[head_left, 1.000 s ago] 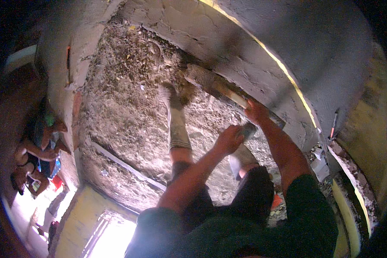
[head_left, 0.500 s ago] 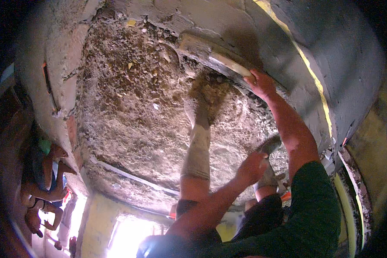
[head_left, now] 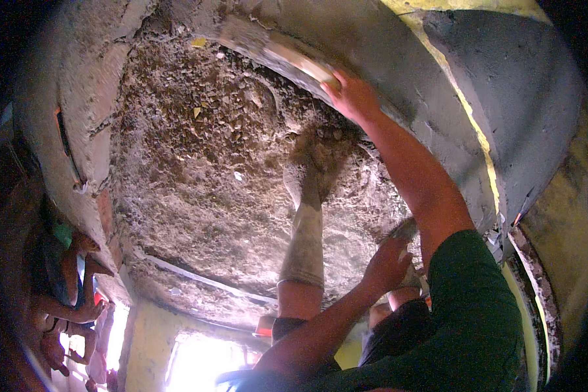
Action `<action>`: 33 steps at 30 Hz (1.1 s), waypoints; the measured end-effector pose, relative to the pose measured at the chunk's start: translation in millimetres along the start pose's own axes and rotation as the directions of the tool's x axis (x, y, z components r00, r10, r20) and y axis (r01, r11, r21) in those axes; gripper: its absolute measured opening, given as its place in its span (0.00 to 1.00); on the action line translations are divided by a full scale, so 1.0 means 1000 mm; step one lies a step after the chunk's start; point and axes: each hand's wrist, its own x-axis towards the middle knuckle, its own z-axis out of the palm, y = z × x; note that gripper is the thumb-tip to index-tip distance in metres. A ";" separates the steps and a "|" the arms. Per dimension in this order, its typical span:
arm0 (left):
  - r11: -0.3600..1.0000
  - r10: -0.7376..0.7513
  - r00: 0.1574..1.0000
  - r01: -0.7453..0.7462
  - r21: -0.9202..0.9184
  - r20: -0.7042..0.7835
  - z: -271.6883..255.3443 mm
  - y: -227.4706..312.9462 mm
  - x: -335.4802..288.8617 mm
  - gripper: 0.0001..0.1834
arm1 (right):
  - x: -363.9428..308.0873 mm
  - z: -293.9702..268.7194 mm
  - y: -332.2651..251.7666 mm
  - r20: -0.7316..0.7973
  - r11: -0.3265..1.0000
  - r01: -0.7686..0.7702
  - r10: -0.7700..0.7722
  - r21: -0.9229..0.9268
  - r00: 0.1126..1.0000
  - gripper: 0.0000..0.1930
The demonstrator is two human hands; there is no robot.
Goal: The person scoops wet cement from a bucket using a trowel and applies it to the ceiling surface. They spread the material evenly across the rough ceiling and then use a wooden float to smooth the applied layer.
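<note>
My right hand (head_left: 354, 98) is closed on the near end of the pale handle of a long plastering float (head_left: 300, 62). The float is smeared by motion and lies against the grey mortar surface (head_left: 398, 98), along its edge with the rough ground. My left hand (head_left: 391, 264) is low, beside my right boot (head_left: 408, 277), with its fingers curled; whatever they may hold is hidden. My left leg, in a mud-caked pale boot (head_left: 304, 245), stands on the rough, stony soil (head_left: 209, 163).
A yellow strip (head_left: 470, 124) runs along the mortar at the right. A pale straight strip (head_left: 206, 279) crosses the ground behind my legs. At the left stands a rough block edge (head_left: 104, 215), with other people (head_left: 65, 307) beyond it. A bright opening (head_left: 202, 362) shows at the bottom.
My right hand has slid the float up and to the left along the mortar's edge. My left hand stays near the boot, slightly lower in the picture.
</note>
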 end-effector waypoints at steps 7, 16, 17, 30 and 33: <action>0.994 -0.004 0.999 0.008 -0.108 0.037 -0.008 0.013 0.000 0.20 | -0.067 0.020 0.038 -0.031 0.994 -0.100 0.098 -0.044 0.995 0.27; 0.997 -0.081 0.990 0.083 -0.008 0.117 -0.015 0.025 0.006 0.24 | 0.055 0.004 -0.050 0.040 0.991 -0.131 0.133 -0.036 0.990 0.28; 0.998 -0.067 0.991 0.067 0.004 0.114 -0.016 0.025 0.007 0.25 | 0.057 0.003 -0.048 0.048 0.989 -0.147 0.148 -0.034 0.988 0.28; 0.985 -0.143 0.979 0.155 -0.077 0.143 -0.032 0.045 0.011 0.22 | -0.008 0.009 -0.037 -0.060 0.986 0.149 -0.145 0.071 0.988 0.24; 0.978 -0.167 0.963 0.188 -0.085 0.212 -0.032 0.043 0.012 0.23 | 0.060 0.005 -0.077 0.061 0.998 -0.055 0.055 -0.014 0.997 0.25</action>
